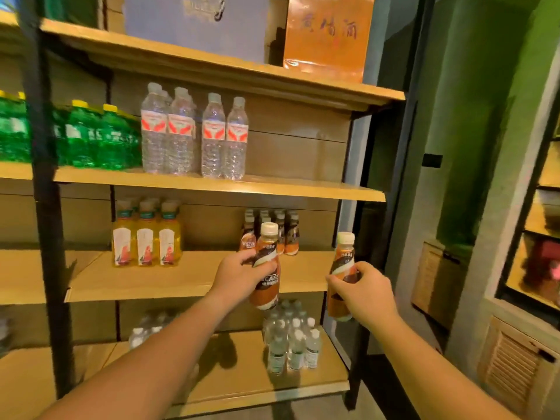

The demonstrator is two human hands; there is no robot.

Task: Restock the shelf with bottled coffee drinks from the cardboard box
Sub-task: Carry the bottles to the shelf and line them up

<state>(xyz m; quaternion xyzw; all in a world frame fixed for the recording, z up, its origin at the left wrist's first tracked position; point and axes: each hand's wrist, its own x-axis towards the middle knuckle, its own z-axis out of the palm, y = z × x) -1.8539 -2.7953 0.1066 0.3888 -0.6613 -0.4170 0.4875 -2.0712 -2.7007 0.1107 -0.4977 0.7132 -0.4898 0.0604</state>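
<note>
Your left hand (239, 275) fingers wrap one coffee bottle (266, 268); your right hand (360, 291) fingers wrap another bottle (342, 262), both before the shelf (181, 277).

left hand (239, 277) grips coffee bottle (265, 294) | right hand (363, 295) grips second coffee bottle (344, 256) | coffee row (291, 237) on shelf (181, 277)

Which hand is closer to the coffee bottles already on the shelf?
Left. The left hand is just in front of the shelved coffee bottles; the right hand is off to their right.

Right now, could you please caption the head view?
Left hand holds one coffee bottle, right hand another, before the coffee row.
</note>
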